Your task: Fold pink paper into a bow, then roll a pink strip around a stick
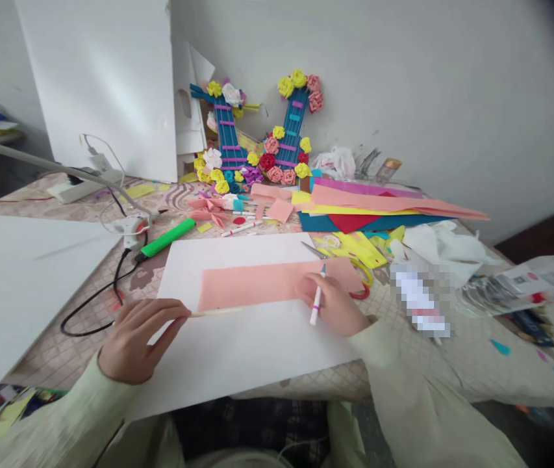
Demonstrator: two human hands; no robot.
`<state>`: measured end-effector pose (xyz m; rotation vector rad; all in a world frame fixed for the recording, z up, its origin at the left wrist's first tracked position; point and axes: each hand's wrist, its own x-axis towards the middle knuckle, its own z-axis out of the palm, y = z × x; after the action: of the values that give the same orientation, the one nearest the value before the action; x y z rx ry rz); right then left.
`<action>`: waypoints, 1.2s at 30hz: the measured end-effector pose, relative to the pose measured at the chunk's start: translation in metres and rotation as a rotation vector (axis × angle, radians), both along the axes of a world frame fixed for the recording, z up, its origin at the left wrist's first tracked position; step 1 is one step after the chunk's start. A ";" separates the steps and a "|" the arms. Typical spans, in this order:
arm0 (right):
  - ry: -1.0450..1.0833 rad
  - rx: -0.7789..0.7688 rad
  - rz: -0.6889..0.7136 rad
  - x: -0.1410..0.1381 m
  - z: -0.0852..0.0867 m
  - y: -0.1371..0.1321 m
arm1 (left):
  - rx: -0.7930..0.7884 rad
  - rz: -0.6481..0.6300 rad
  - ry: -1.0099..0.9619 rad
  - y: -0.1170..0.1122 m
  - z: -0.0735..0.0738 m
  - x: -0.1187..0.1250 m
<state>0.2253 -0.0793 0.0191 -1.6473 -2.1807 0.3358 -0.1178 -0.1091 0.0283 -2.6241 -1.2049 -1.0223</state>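
A long strip of pink paper lies across a white sheet on the table. My left hand pinches the end of a thin pale wooden stick, which runs along the strip's lower edge. Resting on the right part of the strip, my right hand has a white marker with a blue tip between its fingers. Some of its fingertips are hard to make out against the pink paper. Scissors with yellow and red handles lie partly under the strip's right end.
Behind the sheet are a green glue gun, coloured paper sheets and several markers. Two blue guitar shapes with paper flowers lean on the wall. A black cable loops at left; crumpled white plastic lies right.
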 end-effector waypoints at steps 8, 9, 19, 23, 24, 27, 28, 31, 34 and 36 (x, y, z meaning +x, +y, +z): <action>0.176 -0.006 0.217 -0.056 0.013 -0.032 | 0.022 -0.004 0.099 0.002 0.013 -0.005; 0.191 0.002 0.222 -0.052 0.015 -0.031 | 0.028 -0.004 0.118 0.000 0.015 -0.008; 0.205 -0.061 0.314 -0.028 0.006 -0.040 | 0.049 -0.026 0.150 0.003 0.035 0.000; 0.172 0.006 0.291 -0.024 0.008 -0.036 | 0.005 -0.059 0.168 0.005 0.055 0.021; 0.138 0.011 0.278 -0.021 0.007 -0.035 | 0.006 -0.070 0.167 0.005 0.059 0.025; 0.066 -0.021 0.289 -0.016 0.002 -0.039 | -0.013 -0.102 0.166 0.008 0.066 0.038; 0.071 -0.029 0.302 -0.016 0.000 -0.042 | -0.025 -0.112 0.173 0.010 0.067 0.042; 0.180 -0.009 0.253 -0.016 0.002 -0.051 | -0.074 -0.149 0.202 0.017 0.065 0.058; 0.330 -0.007 0.094 -0.005 0.011 -0.049 | -0.139 -0.123 0.175 0.026 0.054 0.077; 0.412 -0.008 0.029 0.006 0.018 -0.041 | -0.187 -0.104 0.167 0.032 0.042 0.089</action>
<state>0.2313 -0.1201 0.0376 -1.4027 -1.8941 0.6318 -0.0285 -0.0775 0.0708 -2.8740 -1.1902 -0.7172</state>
